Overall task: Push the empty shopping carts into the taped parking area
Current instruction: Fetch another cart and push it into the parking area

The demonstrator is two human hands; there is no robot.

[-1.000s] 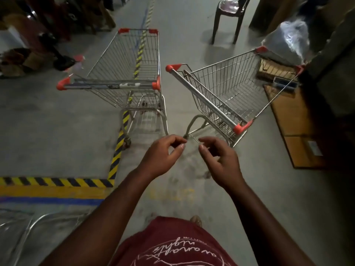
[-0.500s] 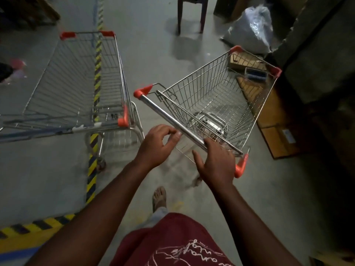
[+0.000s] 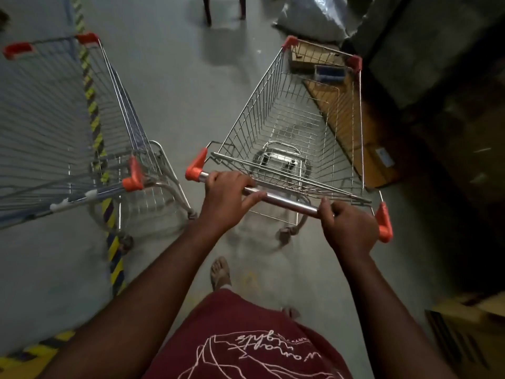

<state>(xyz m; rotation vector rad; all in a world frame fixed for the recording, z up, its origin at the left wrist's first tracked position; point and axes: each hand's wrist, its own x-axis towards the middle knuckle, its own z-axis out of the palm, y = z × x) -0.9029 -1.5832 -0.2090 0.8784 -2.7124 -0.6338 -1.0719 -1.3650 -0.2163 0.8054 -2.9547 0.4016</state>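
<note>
An empty wire shopping cart with orange corner caps stands right in front of me. Its steel handle bar runs across between my hands. My left hand is wrapped over the bar near its left orange end. My right hand grips the bar near its right orange end. A second empty cart stands to the left, over the yellow-and-black floor tape that marks the parking area.
Flat cardboard lies on the floor right of my cart, with dark stacked boxes beyond. A plastic-wrapped bundle and chair legs stand ahead. More tape crosses the floor at lower left.
I stepped up to the right cart. Both hands, which were apart from the bar a second ago, have closed on its handle, and the cart has swung round to point straight away from me.
</note>
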